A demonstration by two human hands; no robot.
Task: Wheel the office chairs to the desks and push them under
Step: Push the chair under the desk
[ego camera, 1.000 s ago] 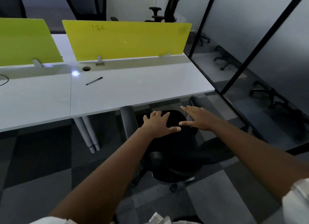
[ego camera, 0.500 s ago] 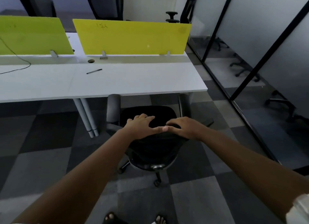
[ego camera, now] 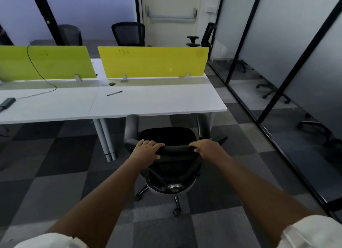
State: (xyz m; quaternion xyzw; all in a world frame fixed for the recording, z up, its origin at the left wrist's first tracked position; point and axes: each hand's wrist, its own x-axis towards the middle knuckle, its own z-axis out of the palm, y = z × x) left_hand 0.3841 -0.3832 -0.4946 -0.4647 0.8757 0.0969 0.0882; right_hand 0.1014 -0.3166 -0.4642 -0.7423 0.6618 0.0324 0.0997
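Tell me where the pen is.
In the head view, the pen lies on the white desk, left of centre, near the cable hole below the yellow divider.

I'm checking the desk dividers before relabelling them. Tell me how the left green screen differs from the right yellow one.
The left green screen is lime-coloured; the right yellow screen is a purer yellow. A black cable hangs across the green screen; nothing crosses the yellow one. The yellow screen shows in full, with dark handwriting near its top; the green one is cut off by the frame edge, its marking fainter. Both stand upright on small clips along the back of the white desk.
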